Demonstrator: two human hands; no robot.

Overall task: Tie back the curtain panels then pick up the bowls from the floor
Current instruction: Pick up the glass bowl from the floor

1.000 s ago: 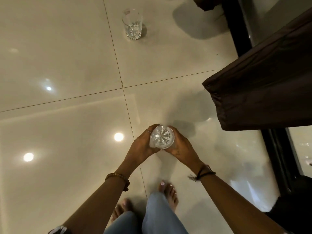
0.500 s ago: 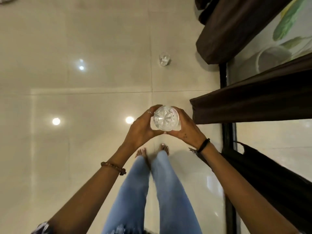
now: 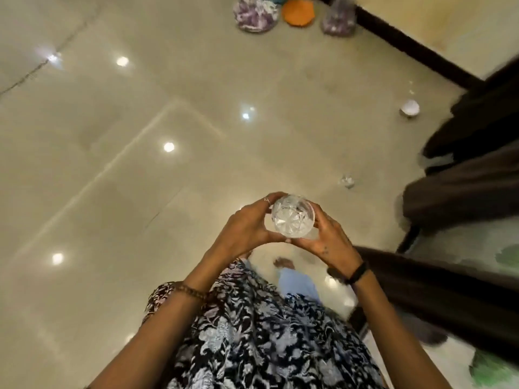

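Open floor [image 3: 140,192] lies ahead and left; dark curtains [image 3: 463,192] crowd the right side.

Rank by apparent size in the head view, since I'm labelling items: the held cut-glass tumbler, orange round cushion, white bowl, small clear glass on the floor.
1. Cut-glass tumbler, nearest the camera, so unsure
2. Orange round cushion
3. White bowl
4. Small clear glass

The person wears a dark top [image 3: 261,341] printed all over with pale blue and white flowers, and light blue jeans [image 3: 297,284] below it. The left hand [image 3: 244,228] has a thin ring [image 3: 267,200] on one finger and a brown beaded bracelet [image 3: 191,290] at the wrist. The right hand [image 3: 334,242] has a black band [image 3: 356,273] at its wrist. Both forearms are bare.
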